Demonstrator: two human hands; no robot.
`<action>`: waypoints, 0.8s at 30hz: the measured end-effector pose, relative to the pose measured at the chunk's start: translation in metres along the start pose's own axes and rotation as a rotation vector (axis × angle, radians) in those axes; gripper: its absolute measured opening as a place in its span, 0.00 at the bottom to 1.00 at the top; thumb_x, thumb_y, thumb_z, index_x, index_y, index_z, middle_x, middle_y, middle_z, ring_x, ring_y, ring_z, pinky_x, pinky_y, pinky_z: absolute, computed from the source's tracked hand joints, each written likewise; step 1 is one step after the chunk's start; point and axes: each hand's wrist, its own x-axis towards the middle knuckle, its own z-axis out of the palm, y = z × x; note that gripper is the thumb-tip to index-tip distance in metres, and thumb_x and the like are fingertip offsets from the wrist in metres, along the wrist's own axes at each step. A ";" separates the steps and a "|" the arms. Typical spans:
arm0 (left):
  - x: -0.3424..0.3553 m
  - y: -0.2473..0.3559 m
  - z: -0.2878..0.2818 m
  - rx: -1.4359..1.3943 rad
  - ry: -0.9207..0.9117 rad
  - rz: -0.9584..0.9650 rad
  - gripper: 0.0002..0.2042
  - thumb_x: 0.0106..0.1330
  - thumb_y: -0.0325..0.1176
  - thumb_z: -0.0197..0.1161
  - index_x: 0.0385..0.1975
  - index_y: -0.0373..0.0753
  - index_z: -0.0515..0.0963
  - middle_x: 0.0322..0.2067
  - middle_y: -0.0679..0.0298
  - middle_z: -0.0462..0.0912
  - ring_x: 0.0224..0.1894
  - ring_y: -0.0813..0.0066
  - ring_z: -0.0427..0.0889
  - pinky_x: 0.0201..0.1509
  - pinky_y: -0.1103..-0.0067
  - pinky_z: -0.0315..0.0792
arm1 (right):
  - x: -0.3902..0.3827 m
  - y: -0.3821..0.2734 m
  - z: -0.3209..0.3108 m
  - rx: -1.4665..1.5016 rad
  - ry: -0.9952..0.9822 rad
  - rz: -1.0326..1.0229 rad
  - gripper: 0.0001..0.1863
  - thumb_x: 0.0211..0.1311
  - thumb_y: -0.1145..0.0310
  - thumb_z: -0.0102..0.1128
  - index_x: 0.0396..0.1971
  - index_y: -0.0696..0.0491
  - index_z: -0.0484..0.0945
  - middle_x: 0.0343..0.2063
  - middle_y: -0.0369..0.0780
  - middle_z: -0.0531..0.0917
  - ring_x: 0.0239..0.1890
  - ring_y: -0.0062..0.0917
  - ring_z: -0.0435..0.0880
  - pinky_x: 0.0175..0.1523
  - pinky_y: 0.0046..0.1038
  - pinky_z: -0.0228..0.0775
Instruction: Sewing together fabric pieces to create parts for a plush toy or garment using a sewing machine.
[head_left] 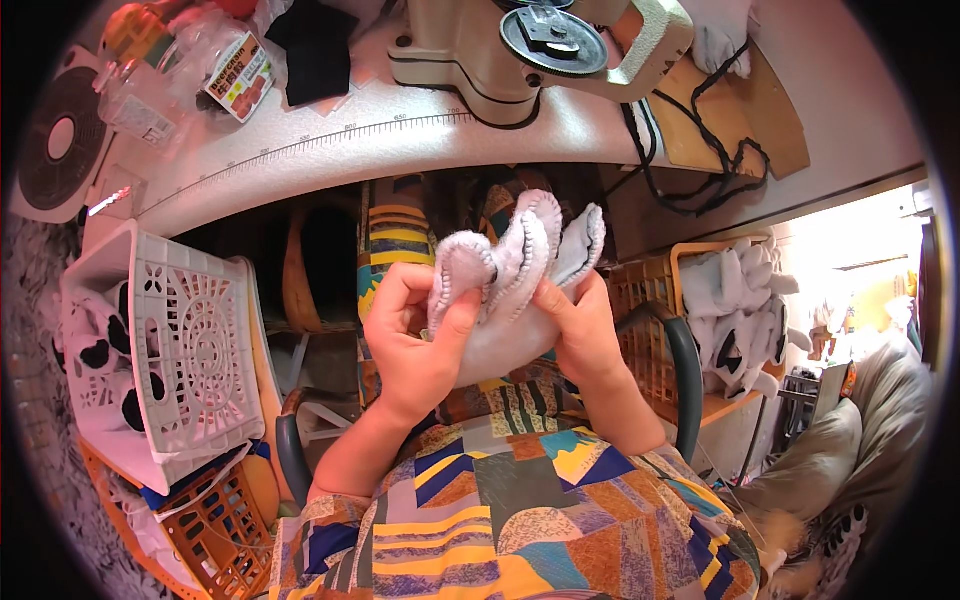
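Between my hands, above my lap, is a white plush piece with several rounded flaps standing up from it. Stitches run along the flaps' edges, dark on some of them. My left hand pinches the leftmost flap between thumb and fingers. On the other side, my right hand is closed on the piece near the rightmost flap, its thumb pressed against the fabric. Both hands hide parts of the piece.
Ahead stands a sewing machine on a table with a printed ruler. White plush pieces fill a white basket at left and an orange crate at right. Dark cord hangs over cardboard. Another person's legs are at far right.
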 end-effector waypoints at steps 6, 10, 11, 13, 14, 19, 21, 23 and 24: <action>-0.002 0.002 0.000 -0.001 0.003 -0.001 0.09 0.61 0.23 0.67 0.32 0.37 0.71 0.28 0.70 0.77 0.29 0.91 0.74 0.32 0.90 0.68 | 0.008 -0.002 -0.001 0.135 -0.141 -0.214 0.42 0.54 0.66 0.72 0.65 0.59 0.56 0.58 0.42 0.69 0.60 0.27 0.70 0.65 0.31 0.60; -0.003 0.001 0.004 -0.004 -0.009 -0.013 0.09 0.61 0.23 0.66 0.32 0.37 0.71 0.28 0.70 0.77 0.29 0.91 0.74 0.32 0.90 0.68 | 0.004 -0.012 0.011 -0.069 -0.066 -0.195 0.45 0.49 0.69 0.76 0.64 0.58 0.57 0.57 0.42 0.70 0.60 0.26 0.70 0.64 0.30 0.61; -0.003 0.001 0.004 0.006 -0.014 -0.020 0.08 0.62 0.23 0.66 0.32 0.37 0.71 0.28 0.71 0.77 0.29 0.91 0.74 0.31 0.90 0.67 | 0.003 -0.015 0.014 -0.094 -0.042 -0.176 0.45 0.48 0.70 0.76 0.64 0.58 0.57 0.57 0.42 0.70 0.60 0.25 0.70 0.64 0.30 0.61; -0.004 0.000 0.004 0.025 -0.023 -0.038 0.07 0.63 0.23 0.64 0.33 0.37 0.70 0.28 0.71 0.77 0.28 0.91 0.73 0.30 0.90 0.66 | 0.003 -0.015 0.014 -0.132 -0.013 -0.179 0.47 0.47 0.70 0.77 0.65 0.58 0.56 0.57 0.43 0.70 0.60 0.26 0.70 0.64 0.30 0.61; -0.004 -0.001 0.003 -0.020 -0.013 -0.065 0.07 0.64 0.23 0.63 0.32 0.37 0.70 0.28 0.71 0.77 0.28 0.91 0.72 0.31 0.90 0.66 | 0.004 -0.015 0.013 -0.146 -0.012 -0.201 0.47 0.48 0.69 0.76 0.66 0.57 0.55 0.58 0.44 0.70 0.60 0.26 0.69 0.65 0.30 0.61; 0.009 -0.006 -0.007 -0.297 0.115 -0.164 0.04 0.68 0.24 0.58 0.32 0.38 0.69 0.29 0.70 0.76 0.29 0.91 0.71 0.34 0.89 0.66 | 0.005 -0.003 0.007 -0.138 -0.116 -0.366 0.59 0.49 0.63 0.74 0.71 0.54 0.38 0.62 0.50 0.63 0.63 0.36 0.66 0.66 0.36 0.59; 0.013 -0.001 -0.011 -0.380 0.144 -0.222 0.04 0.70 0.27 0.56 0.32 0.39 0.69 0.31 0.69 0.77 0.32 0.89 0.72 0.38 0.86 0.68 | 0.004 0.008 -0.012 -0.415 -0.178 -0.571 0.62 0.44 0.59 0.78 0.71 0.55 0.39 0.65 0.52 0.59 0.64 0.41 0.65 0.66 0.39 0.58; 0.017 0.003 -0.014 -0.458 0.179 -0.260 0.04 0.70 0.28 0.56 0.32 0.39 0.69 0.32 0.69 0.77 0.33 0.88 0.73 0.39 0.85 0.70 | -0.003 0.016 -0.024 -0.711 -0.264 -0.621 0.66 0.42 0.49 0.78 0.71 0.53 0.36 0.67 0.56 0.54 0.67 0.45 0.60 0.68 0.44 0.54; 0.018 0.002 -0.015 -0.474 0.159 -0.262 0.03 0.70 0.29 0.55 0.33 0.39 0.70 0.34 0.68 0.78 0.35 0.86 0.75 0.42 0.84 0.71 | -0.007 0.019 -0.027 -0.805 -0.284 -0.644 0.67 0.39 0.49 0.81 0.70 0.51 0.38 0.67 0.56 0.53 0.68 0.45 0.59 0.68 0.44 0.54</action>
